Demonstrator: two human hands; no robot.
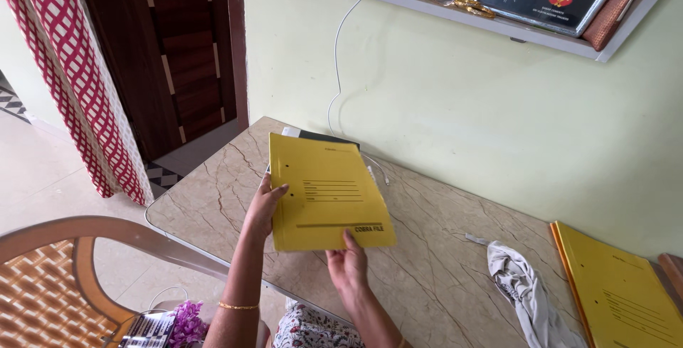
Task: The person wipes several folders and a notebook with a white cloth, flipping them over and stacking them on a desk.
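While it is held just above the marbled beige tabletop (441, 248), the flat yellow cardboard file folder (327, 191) sits between the two hands, its printed cover facing up toward the camera. Its long axis runs from the near edge away toward the pale green wall (455, 106), tilted slightly so the far end leans left; the punched holes lie along its left side, and the dark printed band marks the near end. The left hand (265, 206) grips that left edge about midway, thumb on top of the cover and fingers beneath (hidden by the card). The right hand (347, 266) pinches the near bottom edge, thumb on the cover. Both hands are closed on the folder, neither nearer than the other. Behind its far end lies a dark flat object (324, 136) with a white cable (340, 49). Well apart to the right lie a crumpled grey cloth (523, 287) and a second yellow folder (619, 291).
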